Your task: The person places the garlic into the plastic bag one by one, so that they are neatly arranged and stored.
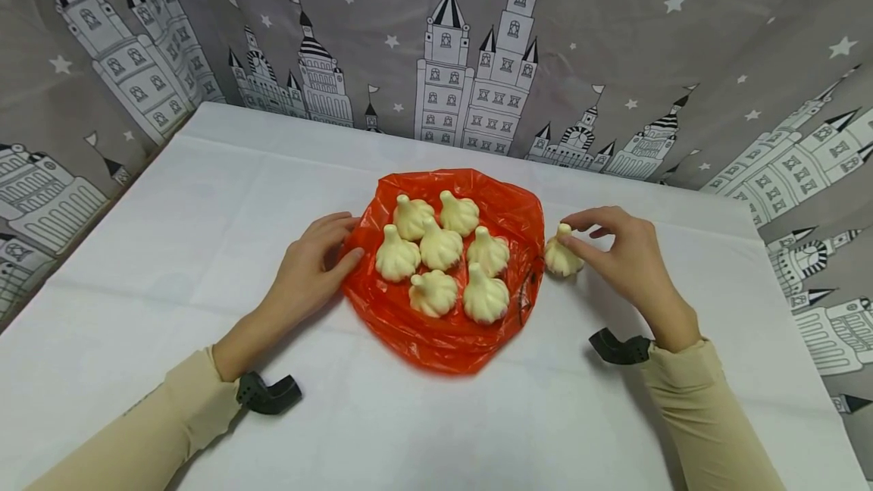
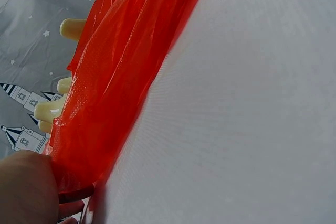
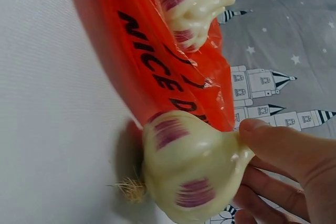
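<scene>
A red plastic bag [image 1: 443, 351] lies spread wide with its mouth facing up, and several pale garlic bulbs [image 1: 440, 246] sit inside it. My left hand [image 1: 318, 254] holds the bag's left rim between thumb and fingers; the left wrist view shows the thumb beside the red film [image 2: 115, 77] and part of the fingers hidden behind it. Just right of the bag, my right hand [image 1: 617, 252] pinches one more garlic bulb [image 3: 184, 166] by its stem. That bulb has purple patches and a tuft of dry roots, and stands beside the bag's outer wall.
A white cloth [image 1: 204, 195] covers the table. Behind it and along the sides hangs a grey fabric [image 1: 593, 14] printed with castles and stars. Black lettering [image 3: 152, 66] runs along the bag's right wall. Each wrist wears a black camera mount [image 1: 269, 394].
</scene>
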Demonstrator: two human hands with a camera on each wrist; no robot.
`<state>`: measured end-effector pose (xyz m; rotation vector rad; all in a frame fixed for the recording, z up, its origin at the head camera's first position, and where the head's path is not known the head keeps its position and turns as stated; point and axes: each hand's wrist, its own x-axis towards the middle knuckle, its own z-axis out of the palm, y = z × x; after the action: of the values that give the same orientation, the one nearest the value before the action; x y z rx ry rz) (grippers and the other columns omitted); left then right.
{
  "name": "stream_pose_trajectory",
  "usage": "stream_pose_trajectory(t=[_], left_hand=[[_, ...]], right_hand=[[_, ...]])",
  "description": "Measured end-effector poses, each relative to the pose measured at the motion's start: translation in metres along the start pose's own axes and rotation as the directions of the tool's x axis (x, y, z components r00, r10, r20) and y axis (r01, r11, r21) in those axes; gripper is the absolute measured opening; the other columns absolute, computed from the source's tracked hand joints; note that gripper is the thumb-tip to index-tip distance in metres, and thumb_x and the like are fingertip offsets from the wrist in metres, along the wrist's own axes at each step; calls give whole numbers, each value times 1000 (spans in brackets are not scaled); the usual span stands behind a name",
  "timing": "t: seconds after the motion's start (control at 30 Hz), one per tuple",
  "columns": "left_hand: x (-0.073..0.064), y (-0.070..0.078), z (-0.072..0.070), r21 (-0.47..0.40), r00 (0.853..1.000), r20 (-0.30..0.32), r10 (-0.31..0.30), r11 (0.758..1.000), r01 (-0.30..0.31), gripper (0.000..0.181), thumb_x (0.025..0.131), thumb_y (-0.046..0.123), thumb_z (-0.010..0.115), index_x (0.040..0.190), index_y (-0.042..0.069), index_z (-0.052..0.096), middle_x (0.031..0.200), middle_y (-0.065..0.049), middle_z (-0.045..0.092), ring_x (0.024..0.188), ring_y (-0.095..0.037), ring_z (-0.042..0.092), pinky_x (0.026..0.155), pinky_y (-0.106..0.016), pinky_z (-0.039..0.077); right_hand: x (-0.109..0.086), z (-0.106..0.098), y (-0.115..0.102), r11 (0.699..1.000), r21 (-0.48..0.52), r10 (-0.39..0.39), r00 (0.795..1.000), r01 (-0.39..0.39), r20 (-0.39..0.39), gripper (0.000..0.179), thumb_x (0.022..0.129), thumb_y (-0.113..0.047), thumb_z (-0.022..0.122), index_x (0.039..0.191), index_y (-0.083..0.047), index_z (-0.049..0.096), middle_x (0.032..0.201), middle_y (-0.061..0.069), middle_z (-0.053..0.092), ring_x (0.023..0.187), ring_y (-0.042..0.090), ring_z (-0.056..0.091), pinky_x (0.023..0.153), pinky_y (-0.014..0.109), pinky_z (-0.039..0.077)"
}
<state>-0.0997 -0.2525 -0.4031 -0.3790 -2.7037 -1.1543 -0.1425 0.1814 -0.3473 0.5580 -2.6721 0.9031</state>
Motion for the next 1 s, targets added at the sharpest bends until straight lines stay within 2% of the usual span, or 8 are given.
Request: stream_pose_trajectory(t=[0.37,0.7,0.87,1.0], left_hand=[[0,0,0,-2,1000,-1,1,1000,-1,16,98,11,69,110,1,73,147,-18,63,146,-36,49,119,-65,39],[-1,0,0,4,1000,1,-1,1000,1,16,98,11,70,111,1,73,147,-18,63,145,-36,49,119,-64,39],[-1,0,0,8,1000,0,-1,1000,1,15,98,11,69,109,1,73,147,-18,63,145,-37,49,119,-64,39],[-1,-1,0,6,1000,-3,-6,1000,6,18,99,11,69,112,0,73,146,-19,62,145,-37,49,119,-64,39]], right_hand=[[-3,4,-1,1000,-4,-20,999,20,-33,16,89,-16,85,104,-10,82,97,6,81,92,26,73,78,37,53],[-2,-2,-2,997,-47,-66,985,59,-161,18,88,-12,85,105,-9,82,96,9,79,85,27,69,76,24,46],[0,-5,-3,996,-54,-78,982,70,-171,18,88,-10,85,106,-7,81,97,10,79,86,29,69,77,21,46],[5,-9,-6,995,-64,-91,982,81,-166,19,89,-11,84,106,-6,81,98,11,79,88,30,70,77,23,46]])
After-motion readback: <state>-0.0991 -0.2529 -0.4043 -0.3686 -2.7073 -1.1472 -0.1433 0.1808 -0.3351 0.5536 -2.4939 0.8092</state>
